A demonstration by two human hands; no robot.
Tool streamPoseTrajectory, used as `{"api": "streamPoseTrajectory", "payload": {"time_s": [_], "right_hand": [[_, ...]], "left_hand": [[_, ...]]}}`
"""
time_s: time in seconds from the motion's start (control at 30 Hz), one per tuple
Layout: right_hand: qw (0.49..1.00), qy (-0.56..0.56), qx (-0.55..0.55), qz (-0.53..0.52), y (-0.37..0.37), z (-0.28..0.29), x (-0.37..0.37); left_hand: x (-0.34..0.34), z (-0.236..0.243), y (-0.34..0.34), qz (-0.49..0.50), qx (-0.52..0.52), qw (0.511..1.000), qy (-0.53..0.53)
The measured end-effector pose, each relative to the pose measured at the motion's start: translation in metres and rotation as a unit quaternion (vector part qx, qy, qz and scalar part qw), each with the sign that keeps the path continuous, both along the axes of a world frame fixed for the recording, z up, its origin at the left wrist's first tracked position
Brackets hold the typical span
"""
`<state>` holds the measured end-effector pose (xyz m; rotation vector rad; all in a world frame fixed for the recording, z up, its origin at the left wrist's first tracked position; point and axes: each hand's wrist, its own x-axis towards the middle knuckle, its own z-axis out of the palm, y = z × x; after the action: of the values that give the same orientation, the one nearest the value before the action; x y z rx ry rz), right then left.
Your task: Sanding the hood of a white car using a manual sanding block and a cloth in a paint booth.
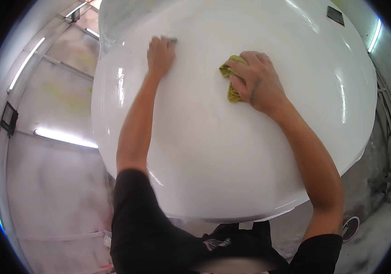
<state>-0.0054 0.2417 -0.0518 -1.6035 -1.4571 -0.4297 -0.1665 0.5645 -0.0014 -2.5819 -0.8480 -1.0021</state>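
A large, glossy white curved panel [204, 160], shaped like a car hood, spreads out in front of me. On its far left part, my left hand [160, 55] presses down with its fingers curled. At those fingertips the edge of a small dark grey piece [174, 40] sticks out; its kind is mostly hidden and slightly blurred. My right hand [259, 80] is closed round a crumpled yellow-green cloth [234, 93] that rests against the panel right of the middle. Folds of the cloth come out between thumb and fingers.
Near the panel's far right edge lies a dark rectangular pad or sheet [335, 16]. Masking film [122, 20] covers the far left corner. Light-coloured walls with bright tube lights [65, 138] stand on both sides. A round object [351, 229] is on the floor at the right.
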Motion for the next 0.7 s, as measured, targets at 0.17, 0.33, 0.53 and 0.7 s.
{"api": "streamPoseTrajectory", "payload": {"time_s": [0.17, 0.33, 0.53, 0.7], "right_hand": [[1.0, 0.002, 0.006, -0.003, -0.001, 0.002, -0.005], [0.999, 0.028, -0.006, 0.022, -0.007, 0.001, -0.005], [0.996, 0.034, -0.071, 0.038, -0.009, 0.018, -0.003], [0.997, 0.016, -0.081, -0.005, -0.009, 0.006, -0.005]], "left_hand": [[-0.14, -0.026, -0.154, -0.205, -0.039, 0.978, -0.015], [-0.048, 0.003, 0.013, -0.006, -0.036, 0.999, -0.014], [-0.047, 0.001, 0.029, 0.017, 0.013, 1.0, 0.011], [-0.177, -0.034, -0.1, -0.116, -0.084, 0.99, 0.01]]}}
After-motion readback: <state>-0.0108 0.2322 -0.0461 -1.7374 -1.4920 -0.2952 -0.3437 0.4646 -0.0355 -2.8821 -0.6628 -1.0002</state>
